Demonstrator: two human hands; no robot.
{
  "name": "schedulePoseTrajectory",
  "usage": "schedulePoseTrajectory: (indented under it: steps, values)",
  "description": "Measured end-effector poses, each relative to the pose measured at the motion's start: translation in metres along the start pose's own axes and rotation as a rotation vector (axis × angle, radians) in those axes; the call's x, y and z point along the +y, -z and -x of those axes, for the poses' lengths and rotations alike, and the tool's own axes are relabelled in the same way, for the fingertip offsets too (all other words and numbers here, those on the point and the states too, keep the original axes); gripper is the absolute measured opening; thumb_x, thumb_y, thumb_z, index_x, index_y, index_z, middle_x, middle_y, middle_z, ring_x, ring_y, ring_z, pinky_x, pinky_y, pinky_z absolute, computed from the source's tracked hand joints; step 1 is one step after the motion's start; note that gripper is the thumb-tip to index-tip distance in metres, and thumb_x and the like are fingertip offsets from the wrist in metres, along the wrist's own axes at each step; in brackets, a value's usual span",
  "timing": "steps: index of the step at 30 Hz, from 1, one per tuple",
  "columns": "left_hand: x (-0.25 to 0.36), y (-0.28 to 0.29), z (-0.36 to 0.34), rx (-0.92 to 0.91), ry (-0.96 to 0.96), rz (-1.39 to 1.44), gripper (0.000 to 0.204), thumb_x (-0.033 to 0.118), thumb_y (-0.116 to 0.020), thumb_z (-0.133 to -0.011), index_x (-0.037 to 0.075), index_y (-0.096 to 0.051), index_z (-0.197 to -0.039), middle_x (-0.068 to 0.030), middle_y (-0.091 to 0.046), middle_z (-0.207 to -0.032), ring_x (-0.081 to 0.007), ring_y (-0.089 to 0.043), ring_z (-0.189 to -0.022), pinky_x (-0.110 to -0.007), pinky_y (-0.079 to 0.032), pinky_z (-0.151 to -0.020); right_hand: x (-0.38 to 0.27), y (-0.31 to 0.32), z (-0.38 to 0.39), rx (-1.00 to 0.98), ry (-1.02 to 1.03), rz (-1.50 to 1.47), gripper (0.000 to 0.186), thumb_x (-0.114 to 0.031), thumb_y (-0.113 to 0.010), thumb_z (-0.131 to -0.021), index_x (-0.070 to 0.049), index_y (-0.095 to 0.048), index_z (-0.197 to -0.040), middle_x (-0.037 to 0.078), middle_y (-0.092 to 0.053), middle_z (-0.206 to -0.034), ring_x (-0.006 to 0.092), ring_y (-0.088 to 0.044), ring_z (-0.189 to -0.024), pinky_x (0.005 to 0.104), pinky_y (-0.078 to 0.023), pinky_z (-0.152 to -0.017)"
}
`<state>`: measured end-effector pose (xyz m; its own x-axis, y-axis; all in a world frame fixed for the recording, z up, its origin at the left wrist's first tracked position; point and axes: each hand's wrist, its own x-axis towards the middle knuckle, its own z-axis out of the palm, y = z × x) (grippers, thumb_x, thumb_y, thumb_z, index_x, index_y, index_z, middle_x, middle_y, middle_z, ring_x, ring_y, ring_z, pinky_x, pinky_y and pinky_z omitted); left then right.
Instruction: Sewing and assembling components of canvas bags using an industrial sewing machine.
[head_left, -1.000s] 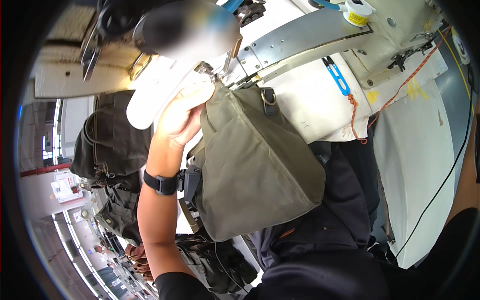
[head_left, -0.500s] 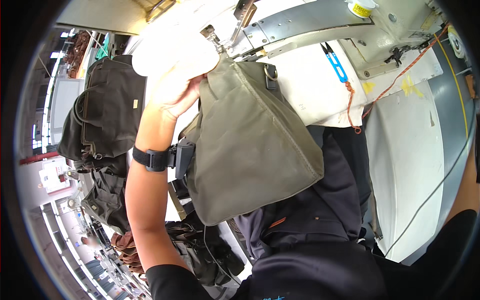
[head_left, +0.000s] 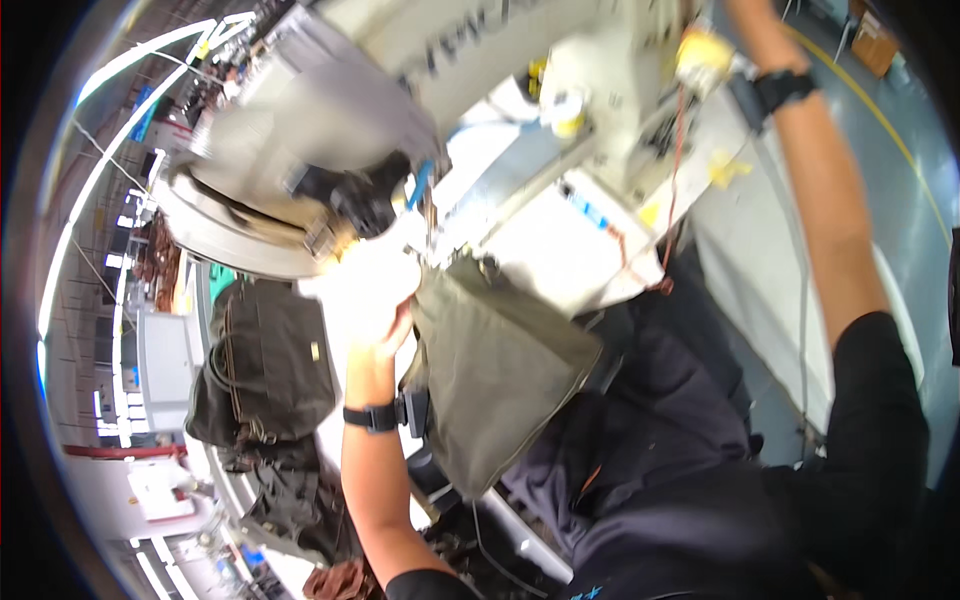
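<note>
An olive-green fabric bag [head_left: 500, 370] hangs from beneath the sewing machine's head [head_left: 365, 190], its upper corner by the needle area. My left hand [head_left: 375, 305], washed out by the lamp's glare, grips the bag's upper left edge; its fingertips are lost in the brightness. A black strap with a small box is on that wrist. My right hand [head_left: 752, 22] is raised at the top edge, past the machine's right end. Its fingers are cut off by the frame, so what they touch does not show. A blurred yellow-and-white thing [head_left: 703, 58] is nearest to it.
Blue-handled thread snips [head_left: 588, 207] with an orange cord lie on a white cloth [head_left: 560, 245] over the machine bed. A finished-looking dark bag [head_left: 275, 360] stands at the left, with more dark bags [head_left: 300, 505] below it. A white-and-yellow container [head_left: 567, 115] sits on the machine.
My view has tilted up, bringing the machine's head into sight. My right arm has swung up from the right edge to the top. My left hand still grips the bag by the needle.
</note>
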<state>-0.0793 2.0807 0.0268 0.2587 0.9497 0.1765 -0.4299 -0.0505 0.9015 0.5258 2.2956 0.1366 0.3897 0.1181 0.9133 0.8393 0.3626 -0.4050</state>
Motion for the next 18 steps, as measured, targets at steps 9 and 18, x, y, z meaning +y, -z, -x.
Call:
schedulePoseTrajectory:
  steps: [9, 18]
  values:
    - [0.004, 0.008, 0.03, 0.202, 0.287, -0.048, 0.05, 0.002, -0.077, -0.087, 0.007, -0.06, -0.133, 0.0019, -0.065, -0.113, -0.0104, -0.06, -0.104, -0.028, -0.05, -0.096, -0.098, 0.097, 0.026, -0.018, -0.017, -0.058, 0.034, -0.03, -0.054, -0.108, -0.004, -0.067, -0.124, 0.01, -0.071, -0.114, 0.0203, -0.066, -0.106, 0.0329, -0.049, -0.099]
    - [0.01, 0.013, 0.028, 0.077, 0.451, -0.356, 0.026, 0.028, -0.069, -0.1, 0.004, -0.076, -0.106, -0.003, -0.076, -0.101, -0.0112, -0.067, -0.091, -0.027, -0.052, -0.086, -0.307, 0.121, 0.294, -1.077, -0.816, -1.081, 0.031, -0.022, -0.051, -0.11, 0.002, -0.065, -0.124, 0.008, -0.07, -0.119, 0.0134, -0.063, -0.114, 0.0284, -0.048, -0.099]
